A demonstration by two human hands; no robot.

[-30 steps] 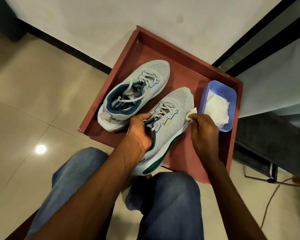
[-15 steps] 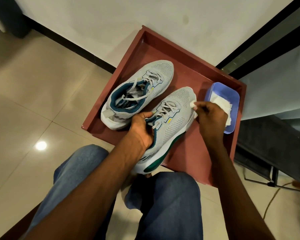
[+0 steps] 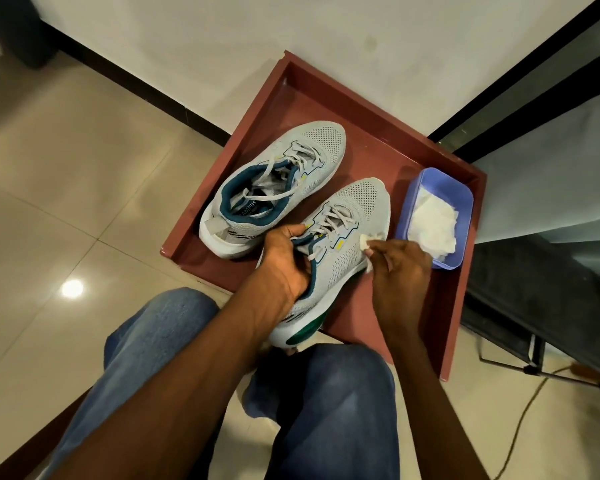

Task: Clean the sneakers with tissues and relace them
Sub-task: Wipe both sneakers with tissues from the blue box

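Two grey mesh sneakers with teal collars lie in a red-brown tray. The far sneaker sits at the tray's left, its laces loose. The near sneaker is tilted, its heel past the tray's front edge above my knees. My left hand grips it at the collar, thumb inside the opening. My right hand pinches a crumpled white tissue against the sneaker's right side, just behind the laces.
A light-blue plastic tub holding more white tissues stands in the tray's right corner. White wall with black skirting runs behind. A dark metal frame and a cable lie on the floor at right. Tiled floor spreads left.
My right hand has drawn the tissue back from the toe area toward the middle of the near sneaker's side. The left hand keeps its hold on the collar.
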